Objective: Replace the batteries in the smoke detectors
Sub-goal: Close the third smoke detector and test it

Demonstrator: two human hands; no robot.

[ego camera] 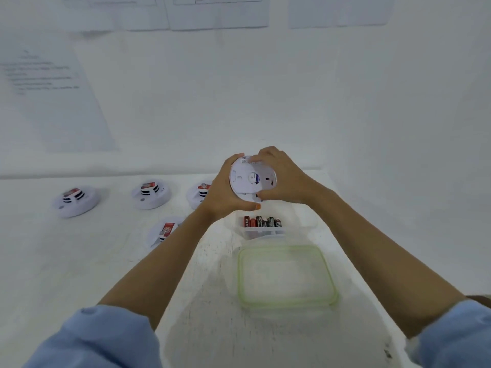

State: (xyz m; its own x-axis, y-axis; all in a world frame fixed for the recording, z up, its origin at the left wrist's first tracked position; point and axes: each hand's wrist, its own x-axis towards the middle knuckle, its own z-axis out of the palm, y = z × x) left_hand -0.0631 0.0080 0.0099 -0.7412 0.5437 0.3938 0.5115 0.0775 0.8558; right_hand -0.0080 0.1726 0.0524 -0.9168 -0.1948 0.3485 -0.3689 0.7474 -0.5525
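I hold a smoke detector [247,179] over the bench [79,261], its back toward me. My left hand [221,192] wraps fingers round its left edge and my right hand [283,179] grips the right edge. Batteries [261,222] lie just below.

In the lower middle of your frame, a little right of centre, a clear rectangular lid [287,277] with a pale green rim lies flat on the white table [79,261]. At upper left you have a printed sheet [53,96] on the wall, its lines too blurred to read. More sheets [218,14] hang along the top edge, cut off by the frame.
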